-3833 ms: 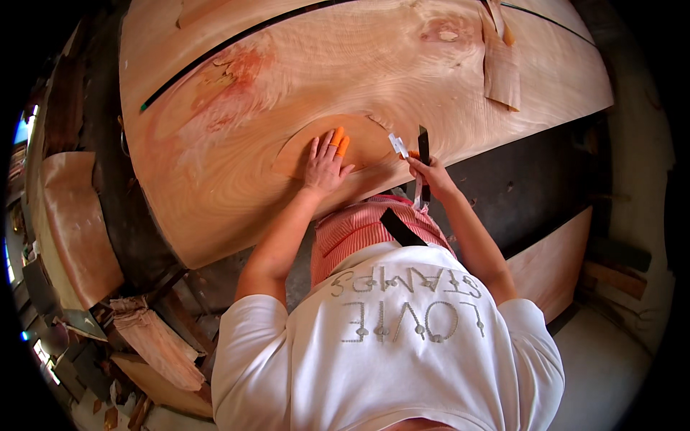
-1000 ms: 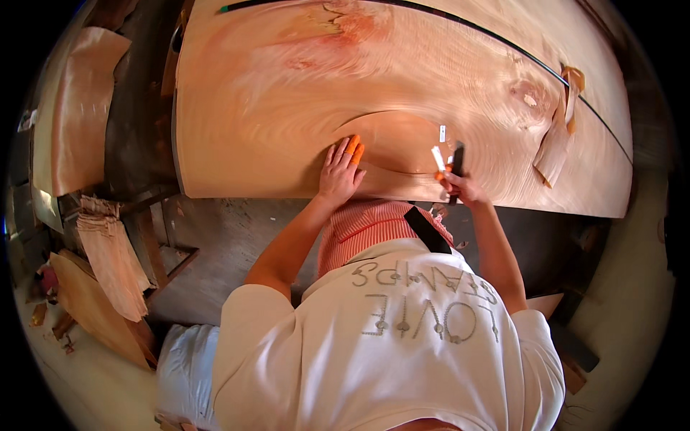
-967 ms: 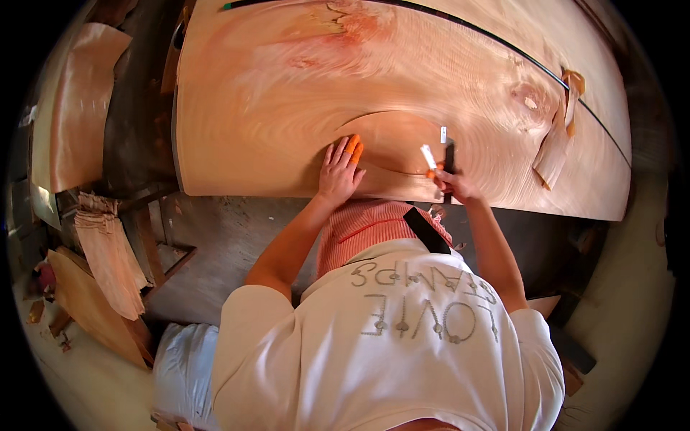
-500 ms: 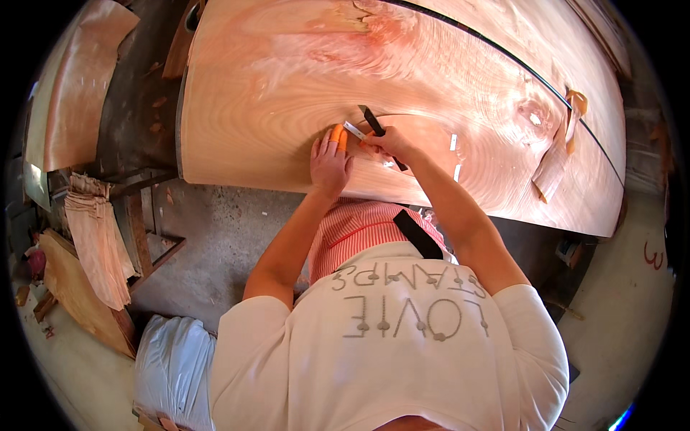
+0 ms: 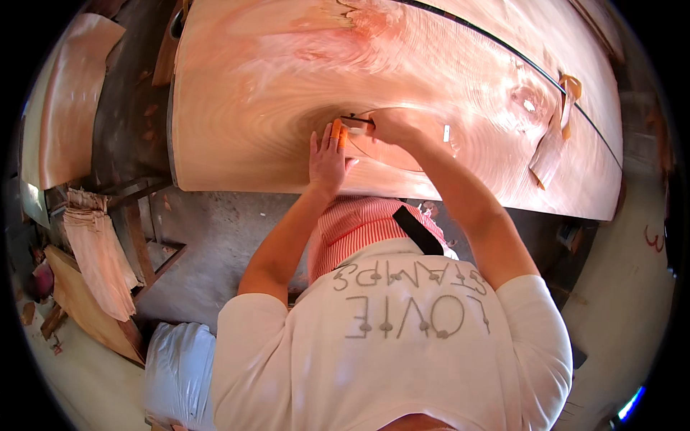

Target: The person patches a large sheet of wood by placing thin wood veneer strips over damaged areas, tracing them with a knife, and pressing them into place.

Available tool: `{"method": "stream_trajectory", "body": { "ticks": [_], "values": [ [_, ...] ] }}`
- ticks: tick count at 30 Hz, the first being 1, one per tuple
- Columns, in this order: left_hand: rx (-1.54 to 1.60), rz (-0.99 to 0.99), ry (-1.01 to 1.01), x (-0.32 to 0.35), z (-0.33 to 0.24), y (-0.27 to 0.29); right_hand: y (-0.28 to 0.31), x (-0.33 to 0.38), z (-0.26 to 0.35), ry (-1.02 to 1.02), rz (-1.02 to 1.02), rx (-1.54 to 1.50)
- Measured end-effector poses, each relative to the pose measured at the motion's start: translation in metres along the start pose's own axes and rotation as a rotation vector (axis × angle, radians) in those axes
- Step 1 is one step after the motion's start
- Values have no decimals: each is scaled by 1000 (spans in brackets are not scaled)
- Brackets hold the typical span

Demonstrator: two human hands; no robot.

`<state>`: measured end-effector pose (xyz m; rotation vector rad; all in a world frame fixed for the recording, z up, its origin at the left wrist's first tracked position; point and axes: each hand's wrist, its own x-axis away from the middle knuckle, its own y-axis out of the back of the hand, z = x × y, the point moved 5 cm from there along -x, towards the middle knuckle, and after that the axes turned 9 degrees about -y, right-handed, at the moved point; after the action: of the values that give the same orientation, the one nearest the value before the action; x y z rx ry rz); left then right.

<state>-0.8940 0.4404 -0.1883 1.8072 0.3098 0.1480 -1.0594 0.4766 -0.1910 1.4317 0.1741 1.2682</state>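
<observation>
My left hand (image 5: 328, 159) lies flat on a large wood veneer sheet (image 5: 244, 108), fingers stretched out, with orange covers (image 5: 338, 133) on some of them. Closed around a slim black knife (image 5: 357, 119), my right hand (image 5: 390, 128) works just to the right of those fingertips. The knife lies low over the sheet, its tip close to the orange covers. A short strip of white tape (image 5: 353, 131) shows between the two hands. Under my right hand is a rounded veneer patch (image 5: 374, 151) with a curved outline. Another white tape piece (image 5: 446, 133) sits right of it.
A dark band (image 5: 496, 49) crosses the sheet's far side. A loose veneer strip (image 5: 552, 147) lies at the right. Veneer pieces (image 5: 75, 100) hang at the left, above a bundle of strips (image 5: 100, 258) on a metal frame. A pale plastic-wrapped bundle (image 5: 180, 370) stands lower left.
My right hand has turned the knife from upright to nearly level and brought its tip down by the tape and left fingers. My left hand stays pressed there, its thumb more spread.
</observation>
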Motion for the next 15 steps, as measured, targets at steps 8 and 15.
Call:
{"method": "stream_trajectory", "body": {
  "ticks": [8,15],
  "values": [
    [10,-60,3,0,0,0,13,61,-97,-184,302,-612],
    [211,83,-643,22,-98,-39,-91,165,-142,-516,163,-1496]
  ]
}}
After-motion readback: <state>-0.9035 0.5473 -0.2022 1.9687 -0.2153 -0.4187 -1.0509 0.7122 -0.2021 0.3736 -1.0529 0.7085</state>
